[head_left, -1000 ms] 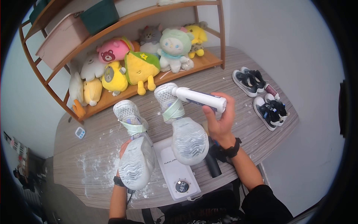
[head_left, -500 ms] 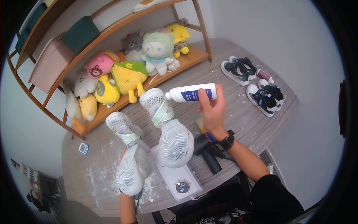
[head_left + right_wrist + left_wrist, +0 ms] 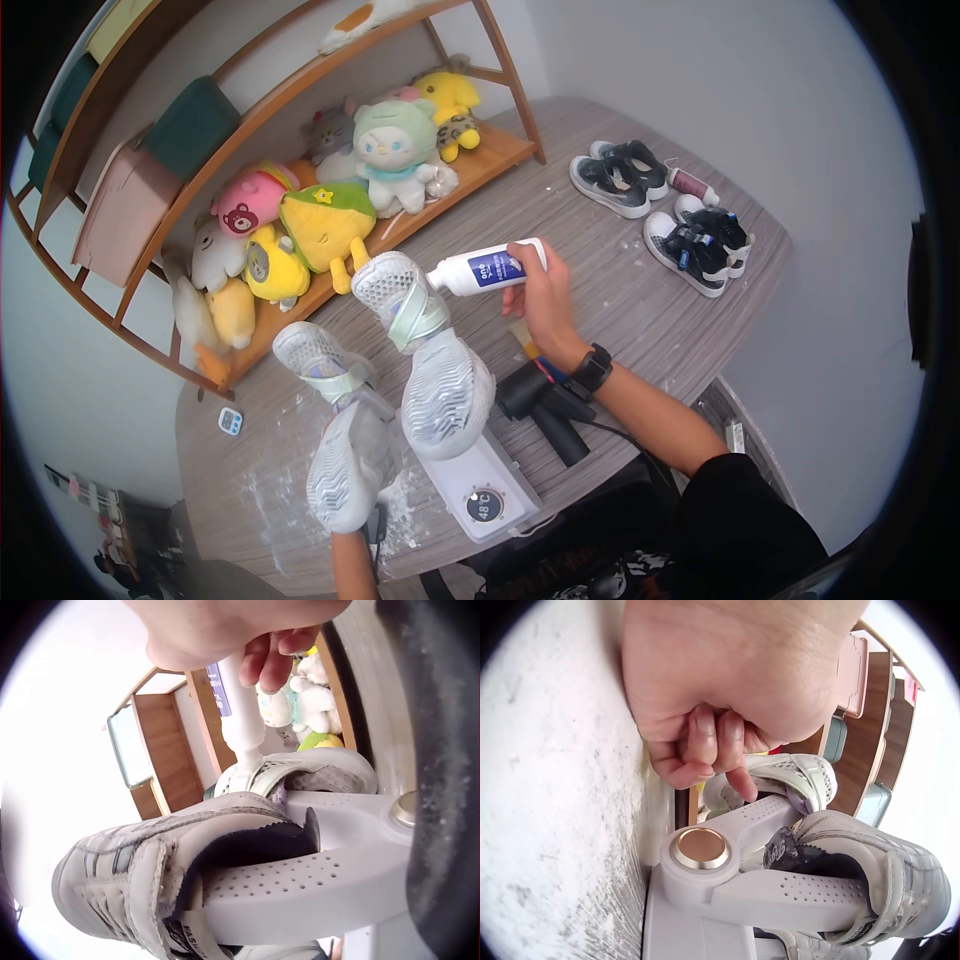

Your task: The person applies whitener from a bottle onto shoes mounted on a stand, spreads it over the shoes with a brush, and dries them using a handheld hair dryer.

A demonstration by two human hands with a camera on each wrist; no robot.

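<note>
My right hand grips a white bottle with a blue label, tilted so its narrow tip meets the edge of the far right shoe, which has a mint strap. Several light shoes hang on the arms of a white dryer; the near left shoe and near right shoe show their soles. The left wrist view has my left hand beside the dryer arms, fingers curled, nothing visible in them. In the head view the near left shoe hides that hand. The bottle also hangs under my right palm.
A black hair dryer lies right of the white dryer. Two pairs of small dark shoes and a small bottle stand at the right. A wooden shelf with plush toys fills the back left. A small timer lies at the left.
The head view has shifted, so the scene sits further left. My right hand has turned the bottle from slanting down toward its base to tip lower, still at the far right shoe. My left hand has gone out of sight.
</note>
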